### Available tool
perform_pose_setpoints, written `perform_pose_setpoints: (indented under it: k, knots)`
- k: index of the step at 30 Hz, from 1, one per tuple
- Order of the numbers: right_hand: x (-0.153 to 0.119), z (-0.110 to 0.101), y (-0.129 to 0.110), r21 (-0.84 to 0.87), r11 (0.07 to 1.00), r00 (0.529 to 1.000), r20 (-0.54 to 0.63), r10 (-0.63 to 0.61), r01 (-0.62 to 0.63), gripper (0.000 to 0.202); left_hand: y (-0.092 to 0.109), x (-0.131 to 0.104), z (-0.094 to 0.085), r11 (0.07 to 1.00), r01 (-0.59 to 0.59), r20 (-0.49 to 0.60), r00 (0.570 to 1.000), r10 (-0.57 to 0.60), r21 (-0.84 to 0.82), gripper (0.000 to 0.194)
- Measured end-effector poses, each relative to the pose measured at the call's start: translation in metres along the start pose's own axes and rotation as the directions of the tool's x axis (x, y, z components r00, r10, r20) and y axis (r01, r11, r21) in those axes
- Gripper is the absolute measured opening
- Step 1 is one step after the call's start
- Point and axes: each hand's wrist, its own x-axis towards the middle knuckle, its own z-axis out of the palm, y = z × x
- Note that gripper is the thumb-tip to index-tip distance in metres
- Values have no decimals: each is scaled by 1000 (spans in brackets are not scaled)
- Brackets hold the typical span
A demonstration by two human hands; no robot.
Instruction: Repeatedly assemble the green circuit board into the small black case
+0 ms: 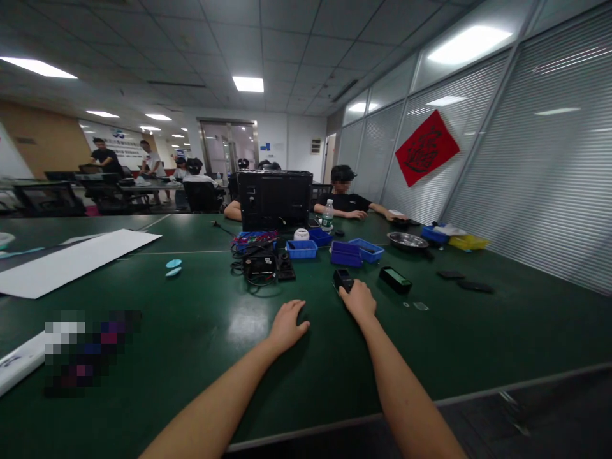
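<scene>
My right hand is closed round the near end of a small black device on the green table. My left hand rests on the tabletop to the left, its fingers apart and nothing in it. Just right of my right hand lies a black box with a greenish top. Beyond my hands are a black power unit with tangled cables, a blue tray and a purple-blue box.
A black monitor stands at the table's middle, with a bottle beside it. A metal bowl and a yellow tray sit at the right. White sheets lie at the left. A person in black sits across.
</scene>
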Motion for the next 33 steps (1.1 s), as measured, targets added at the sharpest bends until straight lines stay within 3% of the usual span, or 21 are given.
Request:
perform_pose_setpoints:
  k: [4, 6, 9, 11, 13, 15, 17, 20, 24, 29, 33]
  knots:
    - [-6, -12, -2, 94, 995, 960, -279, 1, 27, 52, -2, 0, 0, 1000, -7, -2, 1000, 7, 1, 52]
    - [-7, -12, -4, 211, 974, 944, -330, -13, 87, 54, -2, 0, 1, 1000, -22, -5, 1000, 22, 1, 52]
    - [-8, 1, -10, 488, 855, 975, -206, -84, 177, 47, -3, 0, 1, 1000, -27, -10, 1000, 27, 1, 51]
    - [-9, 15, -16, 633, 763, 989, -28, -144, 129, 45, -2, 0, 1, 1000, -23, -11, 1000, 23, -7, 51]
    - [-11, 26, -20, 670, 741, 971, 140, -192, 50, 43, -2, 0, 2, 1000, -23, -14, 1000, 23, -20, 52]
    - [-13, 33, -22, 611, 791, 947, 235, -218, 30, 39, -2, 1, 3, 999, -27, -22, 999, 27, -30, 52]
    - [-15, 32, -23, 473, 875, 943, 235, -237, 103, 38, -3, 1, 4, 999, -32, -35, 999, 31, -38, 52]
    - [-19, 24, -23, 195, 948, 950, 139, -280, 251, 43, -5, 3, 5, 998, -28, -48, 999, 25, -59, 53]
    - [-27, 15, -27, -14, 936, 936, 19, -351, 351, 45, -7, 4, 6, 991, 34, -63, 997, -42, -128, 54]
    - [-34, 20, -33, -59, 930, 929, 103, -355, 362, 47, -9, 10, 8, 954, 172, -80, 977, -196, -245, 55]
    - [-32, 18, -33, 76, 931, 914, 173, -366, 358, 44, -10, 27, 10, 971, 128, -187, 968, -167, -201, 71]
